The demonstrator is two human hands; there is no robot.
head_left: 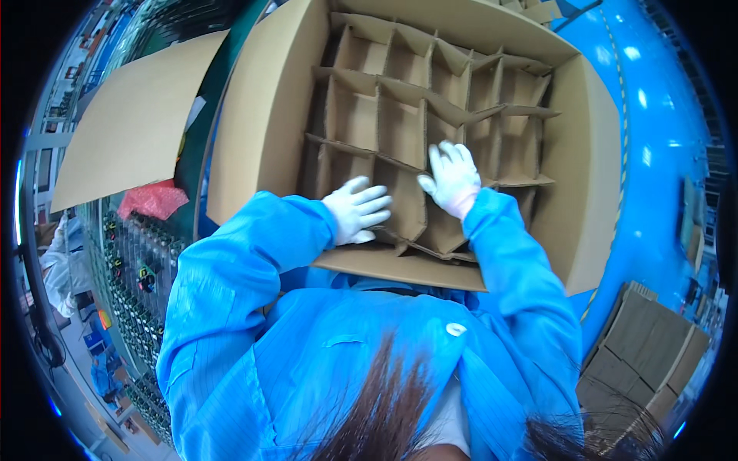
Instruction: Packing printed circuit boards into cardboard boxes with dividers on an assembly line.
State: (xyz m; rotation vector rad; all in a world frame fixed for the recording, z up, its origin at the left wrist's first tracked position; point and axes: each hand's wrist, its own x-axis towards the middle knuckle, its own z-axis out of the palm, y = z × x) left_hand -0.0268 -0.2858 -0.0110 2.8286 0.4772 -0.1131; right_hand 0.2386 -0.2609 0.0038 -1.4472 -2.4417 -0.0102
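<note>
A large open cardboard box [588, 177] stands before me, and inside it sits a cardboard divider grid [400, 127] with several square cells. Some divider strips lean or bend, mostly toward the right and near sides. My left hand [358, 210], in a white glove, is over the near left cells with its fingers spread. Farther right, my right hand [452, 178], also gloved in white, reaches over the middle cells, fingers stretched out. Neither hand holds anything. Whether the fingertips touch the divider strips I cannot tell.
A flat cardboard sheet [138, 123] lies left of the box, beside pink bubble wrap [154, 200]. Racks of small green parts [134, 284] run along my left. Folded cardboard [646, 346] rests on the blue floor [646, 100] at the right. Another person [61, 269] is at far left.
</note>
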